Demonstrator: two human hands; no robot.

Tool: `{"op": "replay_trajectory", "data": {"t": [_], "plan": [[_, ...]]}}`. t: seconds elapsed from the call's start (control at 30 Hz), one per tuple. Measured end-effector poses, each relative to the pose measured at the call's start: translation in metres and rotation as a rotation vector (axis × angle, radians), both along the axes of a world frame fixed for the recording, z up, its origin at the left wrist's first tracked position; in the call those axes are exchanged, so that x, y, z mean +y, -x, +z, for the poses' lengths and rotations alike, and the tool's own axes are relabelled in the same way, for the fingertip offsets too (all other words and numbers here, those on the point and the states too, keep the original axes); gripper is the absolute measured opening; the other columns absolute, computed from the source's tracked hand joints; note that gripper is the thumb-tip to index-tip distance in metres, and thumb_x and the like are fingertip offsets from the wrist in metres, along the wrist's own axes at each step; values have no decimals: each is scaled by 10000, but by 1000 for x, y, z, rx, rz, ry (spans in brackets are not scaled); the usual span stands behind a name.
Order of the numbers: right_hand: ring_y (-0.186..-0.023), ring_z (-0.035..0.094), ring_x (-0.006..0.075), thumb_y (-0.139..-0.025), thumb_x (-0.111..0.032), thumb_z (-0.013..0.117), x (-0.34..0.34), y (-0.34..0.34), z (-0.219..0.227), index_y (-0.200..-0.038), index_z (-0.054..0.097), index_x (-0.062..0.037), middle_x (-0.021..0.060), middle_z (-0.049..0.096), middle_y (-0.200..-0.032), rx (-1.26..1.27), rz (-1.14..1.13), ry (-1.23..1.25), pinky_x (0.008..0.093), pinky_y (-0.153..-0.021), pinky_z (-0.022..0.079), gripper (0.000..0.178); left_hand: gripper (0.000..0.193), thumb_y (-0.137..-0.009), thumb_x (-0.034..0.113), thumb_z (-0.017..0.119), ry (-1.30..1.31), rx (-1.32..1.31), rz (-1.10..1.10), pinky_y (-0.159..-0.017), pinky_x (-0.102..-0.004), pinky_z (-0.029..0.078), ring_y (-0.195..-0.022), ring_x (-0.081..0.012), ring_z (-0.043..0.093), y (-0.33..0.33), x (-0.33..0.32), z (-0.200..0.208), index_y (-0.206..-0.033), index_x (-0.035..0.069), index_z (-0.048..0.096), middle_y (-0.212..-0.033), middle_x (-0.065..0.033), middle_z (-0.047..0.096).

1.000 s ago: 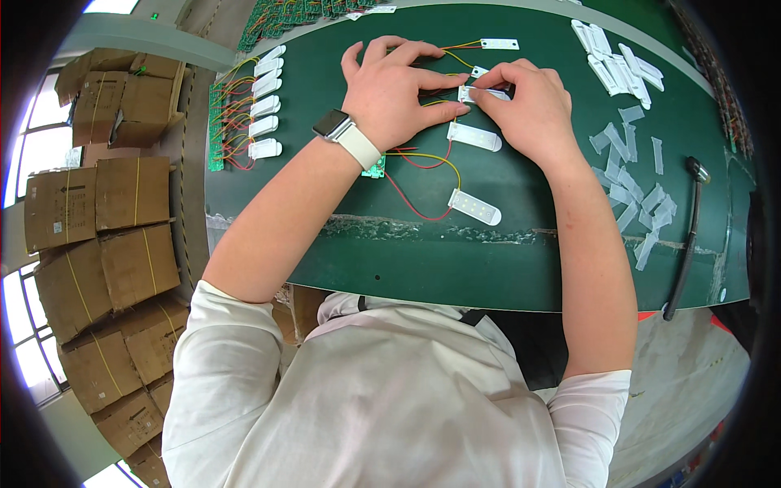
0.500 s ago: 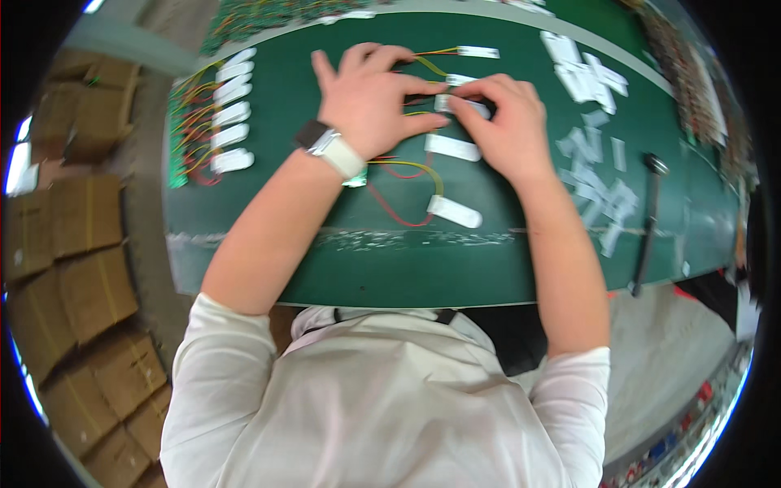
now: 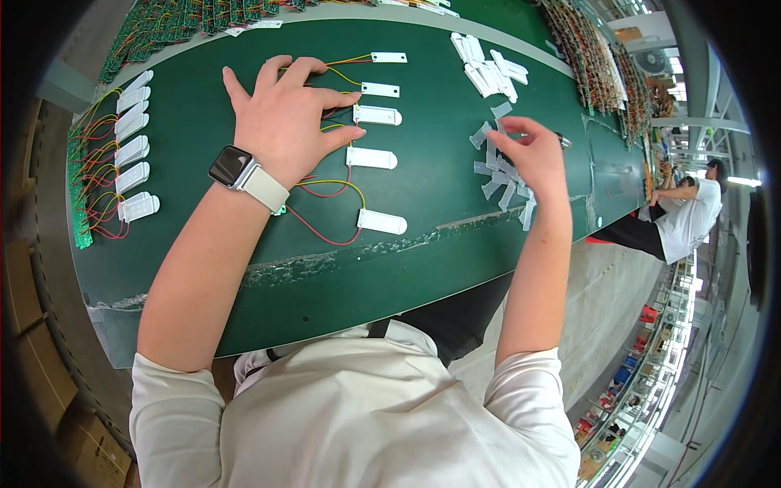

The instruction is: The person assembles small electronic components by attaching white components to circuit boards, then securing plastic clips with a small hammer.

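Observation:
My left hand (image 3: 285, 126) lies with fingers spread over thin red, yellow and black wires. Its index finger and thumb point at a white plastic piece (image 3: 377, 115) with a rounded end, the thumb tip just below its left end. Similar white pieces lie in a column here, among them one (image 3: 373, 158) below and a lower one (image 3: 382, 221) on looped wires. My right hand (image 3: 533, 159) is over a scatter of translucent strips (image 3: 506, 193), thumb and index finger curled with a small gap between the tips. One strip (image 3: 480, 137) lies right by the thumb.
At left, several wired white pieces (image 3: 133, 151) hang off green circuit boards (image 3: 81, 195). Loose white pieces (image 3: 486, 69) are heaped at the back. Beyond my right hand shows a tool's metal head (image 3: 564, 141). Boards line the far edge; a person (image 3: 687, 207) sits farther right.
My right hand has left the white piece beside my left hand and moved right to the translucent strips. My left hand stays by the wires. The view has turned to the right.

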State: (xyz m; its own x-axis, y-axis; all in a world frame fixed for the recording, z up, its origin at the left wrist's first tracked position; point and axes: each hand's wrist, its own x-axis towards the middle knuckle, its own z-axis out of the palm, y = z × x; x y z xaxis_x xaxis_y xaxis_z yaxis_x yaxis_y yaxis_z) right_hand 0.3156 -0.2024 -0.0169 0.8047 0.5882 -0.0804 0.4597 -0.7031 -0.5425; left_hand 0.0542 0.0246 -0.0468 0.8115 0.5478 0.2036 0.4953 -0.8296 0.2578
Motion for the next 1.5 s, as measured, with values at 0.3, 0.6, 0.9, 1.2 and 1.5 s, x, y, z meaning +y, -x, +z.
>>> {"op": "replay_trajectory", "data": {"t": [0.3, 0.6, 0.9, 1.2, 1.5], "plan": [[-917, 679, 195, -800, -250, 887, -3, 14, -16, -1060, 795, -65, 59, 759, -1038, -114, -29, -97, 335, -818, 540, 332, 428, -792, 538, 818, 0, -15, -2, -1139, -826, 139, -1421, -251, 426, 1, 1, -2, -1181, 363, 787, -1414, 26, 582], [-985, 683, 268, -791, -179, 867, 32, 64, 1, -1005, 795, -73, 74, 764, -1013, -368, 263, -181, 383, -858, 542, 250, 388, -812, 515, 802, -47, -79, -31, -1126, -837, 145, -1386, -246, 453, 5, 0, -6, -1173, 373, 789, -1364, 20, 594], [-944, 684, 274, -862, -173, 807, 81, 91, -5, -1008, 797, -71, 74, 759, -972, -327, 504, -228, 376, -825, 543, 178, 407, -831, 533, 784, -40, -71, -31, -1134, -839, 123, -1417, -269, 429, 6, 1, -7, -1215, 398, 771, -1382, 20, 587], [-780, 683, 157, -977, -185, 720, 84, 85, -9, -1160, 744, -40, 82, 750, -888, 70, 234, -151, 307, -731, 536, 235, 407, -828, 526, 785, -13, -82, -36, -1137, -840, 124, -1435, -284, 414, 5, 2, -11, -1221, 419, 763, -1416, 25, 575], [-738, 649, 145, -884, -179, 804, 73, 85, -7, -1096, 789, -52, 65, 746, -929, -83, 295, -72, 302, -691, 534, 248, 424, -816, 535, 790, 3, -65, -29, -1133, -848, 119, -1442, -285, 406, 4, 2, -10, -1223, 421, 763, -1416, 22, 568]]}}
